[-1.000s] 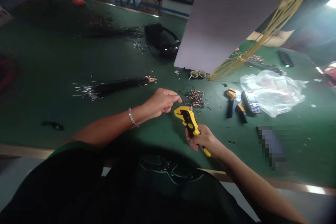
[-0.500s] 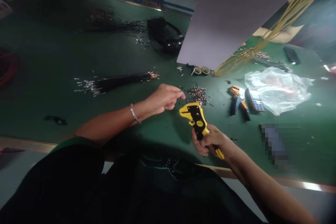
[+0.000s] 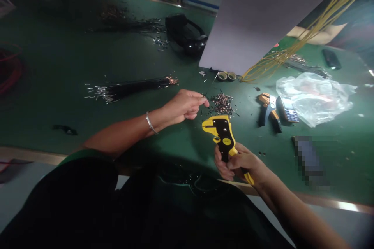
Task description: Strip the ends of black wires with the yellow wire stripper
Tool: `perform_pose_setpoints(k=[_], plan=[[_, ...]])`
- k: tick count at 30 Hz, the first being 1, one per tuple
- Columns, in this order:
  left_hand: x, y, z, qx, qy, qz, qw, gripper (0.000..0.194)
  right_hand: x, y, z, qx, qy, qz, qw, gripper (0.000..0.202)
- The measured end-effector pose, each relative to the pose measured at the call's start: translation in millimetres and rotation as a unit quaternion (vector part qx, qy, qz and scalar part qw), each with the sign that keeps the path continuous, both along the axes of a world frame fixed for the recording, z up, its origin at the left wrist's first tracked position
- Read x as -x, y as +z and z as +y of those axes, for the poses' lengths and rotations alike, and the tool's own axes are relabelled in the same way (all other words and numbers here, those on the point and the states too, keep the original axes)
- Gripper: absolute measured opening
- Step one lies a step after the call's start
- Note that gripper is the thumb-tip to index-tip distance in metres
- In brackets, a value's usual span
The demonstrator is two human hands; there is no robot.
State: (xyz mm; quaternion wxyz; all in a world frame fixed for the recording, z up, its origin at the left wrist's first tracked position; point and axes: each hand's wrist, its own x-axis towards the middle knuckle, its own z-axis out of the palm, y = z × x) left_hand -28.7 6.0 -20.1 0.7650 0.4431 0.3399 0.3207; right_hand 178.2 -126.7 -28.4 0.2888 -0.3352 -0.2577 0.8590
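My left hand (image 3: 189, 105), a bracelet at its wrist, pinches a thin black wire (image 3: 210, 85) between thumb and fingertips. The wire slants up and away to a pale tip. My right hand (image 3: 235, 161) is wrapped round the handle of a yellow and black wire stripper (image 3: 224, 134). Its jaws point left, just below and right of my left fingers, and no wire shows between them. Beyond the jaws lies a small pile of short dark pieces with coppery ends (image 3: 222, 104). A bundle of black wires (image 3: 134, 85) with silvery and copper ends rests to the left.
Two tape rolls (image 3: 227, 76) stand by a grey panel (image 3: 245, 15) with yellow wires (image 3: 315, 31) beside it. To the right are an orange-and-blue hand tool (image 3: 268, 109), a keypad phone (image 3: 288, 109), a plastic bag (image 3: 317, 95) and a pixelated dark object (image 3: 309, 159). A black headset-like item (image 3: 187, 37) sits behind.
The wire in my left hand now shows more clearly, slanting up from the fingertips. The view has shifted slightly; my right hand keeps its hold on the wire stripper.
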Motion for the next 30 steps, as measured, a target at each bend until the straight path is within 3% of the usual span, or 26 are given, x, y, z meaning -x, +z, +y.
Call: perform_pose_setpoints(k=[5,13,22,24,27,30], plan=[[0.5,-1.4,-0.5,0.002,-0.003,-0.014,1.0,0.02,-0.6,-0.8,-2.5,0.0,-0.008,0.009,1.0,0.022],[0.3,8.7,-5.8,0.021,0.003,-0.01,1.0,0.022,-0.5,-2.8,3.4,-0.029,-0.019,0.036,0.999,0.023],[11.1,12.9,6.3,0.003,0.038,-0.016,0.999,0.018,10.7,-2.2,2.2,-0.017,0.006,0.066,0.998,0.024],[16.4,17.5,12.2,-0.016,0.08,0.0,0.997,0.018,1.0,0.4,1.4,-0.041,-0.019,0.045,0.998,0.023],[20.4,23.9,17.8,-0.058,0.136,-0.008,0.989,0.013,-16.3,7.3,5.3,-0.106,-0.146,-0.003,0.984,0.021],[15.9,26.6,13.2,-0.044,0.127,0.005,0.991,0.018,-21.1,10.4,12.2,-0.137,-0.202,-0.064,0.968,0.023]])
